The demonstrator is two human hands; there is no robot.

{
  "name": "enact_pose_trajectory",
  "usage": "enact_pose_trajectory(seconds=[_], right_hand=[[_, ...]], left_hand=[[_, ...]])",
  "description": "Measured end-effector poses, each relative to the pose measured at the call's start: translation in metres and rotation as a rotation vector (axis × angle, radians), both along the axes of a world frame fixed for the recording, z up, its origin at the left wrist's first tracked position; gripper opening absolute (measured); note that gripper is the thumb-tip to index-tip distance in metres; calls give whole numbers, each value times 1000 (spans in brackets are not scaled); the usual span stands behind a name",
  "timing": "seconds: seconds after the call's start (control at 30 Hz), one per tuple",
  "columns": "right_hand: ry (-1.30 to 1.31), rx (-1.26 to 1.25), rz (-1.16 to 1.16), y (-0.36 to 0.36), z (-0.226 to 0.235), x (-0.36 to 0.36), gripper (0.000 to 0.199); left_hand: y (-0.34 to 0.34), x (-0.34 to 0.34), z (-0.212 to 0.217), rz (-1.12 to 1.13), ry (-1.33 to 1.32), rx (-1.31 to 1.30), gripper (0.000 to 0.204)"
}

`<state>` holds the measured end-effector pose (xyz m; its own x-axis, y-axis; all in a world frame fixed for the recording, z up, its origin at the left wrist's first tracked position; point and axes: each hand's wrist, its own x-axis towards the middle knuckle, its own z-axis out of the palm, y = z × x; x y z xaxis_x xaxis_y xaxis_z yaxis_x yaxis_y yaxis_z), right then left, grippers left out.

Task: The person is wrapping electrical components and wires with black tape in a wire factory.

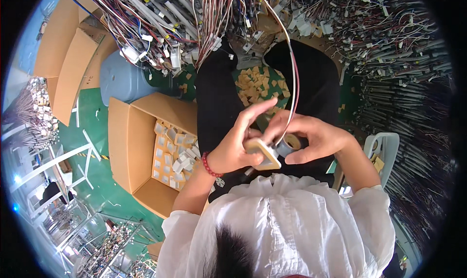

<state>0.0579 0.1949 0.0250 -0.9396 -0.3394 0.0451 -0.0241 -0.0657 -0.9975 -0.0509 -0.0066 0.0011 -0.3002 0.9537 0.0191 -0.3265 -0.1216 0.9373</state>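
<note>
My left hand grips a flat beige piece with a pale edge, held over my lap. My right hand holds a dark roll of tape right beside it, fingers curled around the roll. A thin bundle of red and white wires runs down from the hanging wire mass into my hands. Both hands touch each other in front of my chest, above my black trousers.
An open cardboard box with white connector parts stands at my left. Small beige scraps litter the green floor between my knees. Hanging wire harnesses fill the top. Wire bundles pile at right. A grey bin stands behind the box.
</note>
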Motion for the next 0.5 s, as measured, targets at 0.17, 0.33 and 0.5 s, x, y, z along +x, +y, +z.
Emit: enact_pose_trajectory(seconds=[0.17, 0.33, 0.5], right_hand=[[-339, -125, -217, -6, 9, 9, 67], [-459, -36, -139, 1, 23, 6, 57], [-148, 144, -30, 6, 36, 8, 51]], left_hand=[[-12, 6, 5, 57, 339, -122, 26], [-16, 9, 11, 144, 274, -18, 23], [-20, 9, 13, 145, 172, -17, 18]])
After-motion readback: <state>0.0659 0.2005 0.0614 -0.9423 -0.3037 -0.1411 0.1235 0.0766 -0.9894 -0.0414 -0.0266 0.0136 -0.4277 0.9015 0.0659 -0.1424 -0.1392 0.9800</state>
